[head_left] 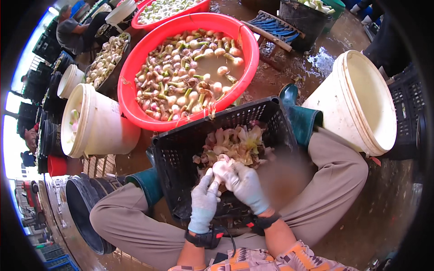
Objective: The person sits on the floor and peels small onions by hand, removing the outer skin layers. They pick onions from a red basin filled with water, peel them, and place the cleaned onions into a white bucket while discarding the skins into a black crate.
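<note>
Over a black plastic crate between my knees, both gloved hands are closed on one fresh garlic bulb, whitish pink with a short stalk. My left hand grips it by the stalk from below. The fingers of my right hand press on the right side of the bulb. Loose garlic skins, pale and yellowish, lie heaped in the crate just beyond my hands. Beyond the crate stands a wide red tub of murky water with many unpeeled garlic bulbs floating in it.
A white bucket with some garlic stands left, another white bucket right. A dark bucket lies near my left knee. A low stool with blue webbing sits behind the tub on wet floor. Another person sits far left.
</note>
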`<state>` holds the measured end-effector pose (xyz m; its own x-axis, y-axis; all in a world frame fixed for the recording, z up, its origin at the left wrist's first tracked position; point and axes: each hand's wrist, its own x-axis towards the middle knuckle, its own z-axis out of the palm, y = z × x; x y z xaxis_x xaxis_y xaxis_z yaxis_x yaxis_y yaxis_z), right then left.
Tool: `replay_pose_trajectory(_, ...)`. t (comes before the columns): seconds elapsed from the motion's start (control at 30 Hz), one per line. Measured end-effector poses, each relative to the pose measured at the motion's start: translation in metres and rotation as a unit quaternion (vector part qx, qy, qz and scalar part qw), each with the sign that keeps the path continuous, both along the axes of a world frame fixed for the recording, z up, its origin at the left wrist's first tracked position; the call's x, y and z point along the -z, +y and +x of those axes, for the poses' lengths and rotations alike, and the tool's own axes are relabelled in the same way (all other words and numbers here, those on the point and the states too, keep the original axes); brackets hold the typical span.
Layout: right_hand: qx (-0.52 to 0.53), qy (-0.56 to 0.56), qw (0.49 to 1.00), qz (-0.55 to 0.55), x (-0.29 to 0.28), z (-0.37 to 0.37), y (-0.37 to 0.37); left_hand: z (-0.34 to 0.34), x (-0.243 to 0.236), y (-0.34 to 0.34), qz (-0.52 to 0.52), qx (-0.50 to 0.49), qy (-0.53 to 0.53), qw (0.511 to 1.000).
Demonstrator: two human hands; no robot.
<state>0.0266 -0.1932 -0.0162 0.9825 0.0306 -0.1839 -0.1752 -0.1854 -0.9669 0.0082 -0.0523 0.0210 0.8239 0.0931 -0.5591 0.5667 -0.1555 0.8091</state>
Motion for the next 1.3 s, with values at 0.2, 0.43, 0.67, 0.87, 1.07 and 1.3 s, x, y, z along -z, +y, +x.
replay_pose_trajectory(0.2,0.166,0.078,0.981,0.062,0.002,0.008,-0.014,-0.006,-0.020,0.017,-0.179,-0.043,0.026,0.983)
replay_pose_trajectory(0.43,0.139,-0.026,0.943,-0.302,-0.016,0.009,-0.045,-0.006,-0.045,0.041,-0.394,-0.144,-0.062,0.906)
replay_pose_trajectory(0.67,0.066,-0.137,0.974,-0.169,-0.048,-0.001,0.012,-0.007,-0.021,-0.006,-0.283,-0.145,-0.119,0.941)
replay_pose_trajectory(0.87,0.136,-0.089,0.974,-0.157,-0.021,-0.001,0.008,-0.006,-0.011,-0.015,-0.269,-0.103,-0.076,0.955)
replay_pose_trajectory(1.07,0.129,-0.164,0.962,-0.178,-0.019,0.002,0.011,-0.002,0.001,-0.015,-0.075,-0.086,-0.138,0.984)
replay_pose_trajectory(1.3,0.213,-0.008,0.955,-0.206,-0.036,0.029,-0.016,-0.010,-0.014,0.030,-0.466,-0.109,-0.036,0.877)
